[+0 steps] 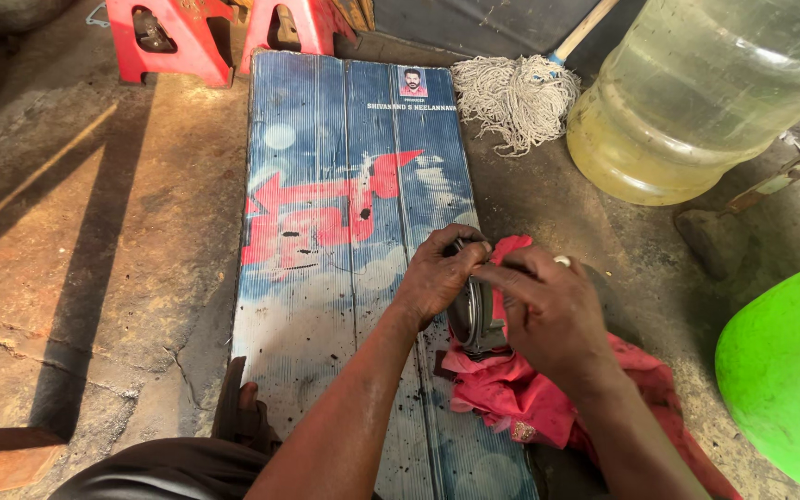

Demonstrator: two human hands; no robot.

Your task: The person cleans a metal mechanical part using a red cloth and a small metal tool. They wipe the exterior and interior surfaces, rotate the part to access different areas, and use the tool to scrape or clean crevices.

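Note:
My left hand (437, 273) grips the top edge of a round grey metal ring-shaped part (470, 319) that stands on edge. My right hand (548, 310), a ring on one finger, presses against the part's right side with the index finger stretched across its top. Both hands hold the part over a crumpled pink-red cloth (520, 393), which lies at the right edge of a blue printed corrugated sheet (335, 204) on the ground. Most of the part is hidden behind my fingers.
A large clear water jug (696, 93) lies at the top right beside a white mop head (516, 97). Two red plastic stools (182, 37) stand at the top. A bright green plastic object (789, 370) sits at the right. My foot (238, 412) rests on the dirty concrete floor (94, 231).

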